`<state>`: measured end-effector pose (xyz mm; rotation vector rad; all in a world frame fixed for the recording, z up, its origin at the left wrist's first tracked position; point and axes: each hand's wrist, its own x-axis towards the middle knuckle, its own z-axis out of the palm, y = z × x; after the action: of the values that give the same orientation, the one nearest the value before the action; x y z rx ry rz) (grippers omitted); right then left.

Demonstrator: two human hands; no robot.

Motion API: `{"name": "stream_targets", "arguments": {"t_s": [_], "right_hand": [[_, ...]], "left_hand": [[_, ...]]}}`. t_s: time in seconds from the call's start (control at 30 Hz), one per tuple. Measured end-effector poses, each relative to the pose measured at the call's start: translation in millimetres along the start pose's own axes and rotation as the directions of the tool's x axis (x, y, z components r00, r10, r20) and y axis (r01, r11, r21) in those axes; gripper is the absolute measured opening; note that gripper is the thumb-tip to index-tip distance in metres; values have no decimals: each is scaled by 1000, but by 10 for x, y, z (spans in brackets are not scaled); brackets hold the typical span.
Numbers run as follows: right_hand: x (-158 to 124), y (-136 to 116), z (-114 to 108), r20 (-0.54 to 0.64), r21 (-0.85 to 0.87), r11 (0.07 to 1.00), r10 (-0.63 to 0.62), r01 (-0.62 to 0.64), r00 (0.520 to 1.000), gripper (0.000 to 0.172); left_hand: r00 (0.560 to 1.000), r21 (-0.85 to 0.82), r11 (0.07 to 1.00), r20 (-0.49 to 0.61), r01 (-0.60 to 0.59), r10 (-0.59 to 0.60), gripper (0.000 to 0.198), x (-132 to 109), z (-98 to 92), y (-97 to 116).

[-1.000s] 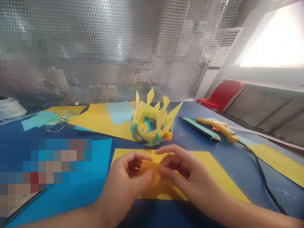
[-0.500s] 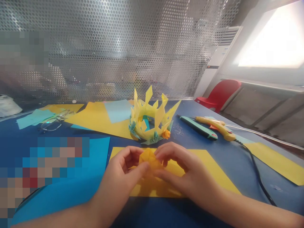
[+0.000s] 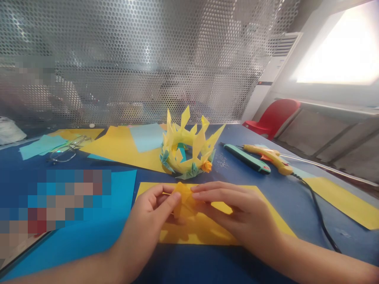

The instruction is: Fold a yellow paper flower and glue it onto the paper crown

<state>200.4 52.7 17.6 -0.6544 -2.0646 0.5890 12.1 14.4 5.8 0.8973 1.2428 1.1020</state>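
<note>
Near the middle, above a yellow sheet [image 3: 207, 230], the left hand [image 3: 145, 221] pinches the folded paper [image 3: 184, 202]; the right hand [image 3: 244, 207], flatter than a moment ago, pinches its right side, so shaping seems unfinished.

Folded yellow paper [image 3: 185, 202]: partly covered by left hand [image 3: 145, 217] and right hand [image 3: 244, 207], mid-frame.
Pixelated patch [image 3: 65, 205]: contents obscured, lower left.
White bundle [image 3: 10, 131]: cut off by left edge.
Perforated screen [image 3: 148, 51]: shapes behind blurred.

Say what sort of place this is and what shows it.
Probably a craft workspace: the blue table bears a paper crown, coloured sheets and what looks like a corded glue gun.
</note>
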Motion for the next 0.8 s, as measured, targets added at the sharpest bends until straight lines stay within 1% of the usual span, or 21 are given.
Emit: {"name": "stream_targets", "arguments": {"t_s": [0.17,0.27,0.37,0.5,0.6,0.7,0.8], "right_hand": [[21,-3,19,3,-9,999,35,-35,999,17],[28,18,28,43,-35,998,63,-61,997,17],[19,33,27,89,-32,997,67,-64,994,17],[3,53,17,119,29,997,62,-66,991,18],[-6,74,7,160,49,997,55,-64,986,21],[-9,75,2,189,36,995,89,-97,978,21],[2,48,2,194,22,991,128,-135,973,15]], "left_hand": [[1000,-18,1000,16,19,-19,22,-9,7,27],[1000,-38,999,9,24,-24,22,-11,28,48],[1000,-27,1000,9,-4,4,21,-11,32,40],[999,-7,999,37,-35,36,17,-29,15,24],[1000,-22,1000,17,-6,7,18,-37,8,34],[1000,-50,999,9,20,-20,21,-28,5,40],[999,-72,997,6,33,-32,23,-18,-7,29]]}}
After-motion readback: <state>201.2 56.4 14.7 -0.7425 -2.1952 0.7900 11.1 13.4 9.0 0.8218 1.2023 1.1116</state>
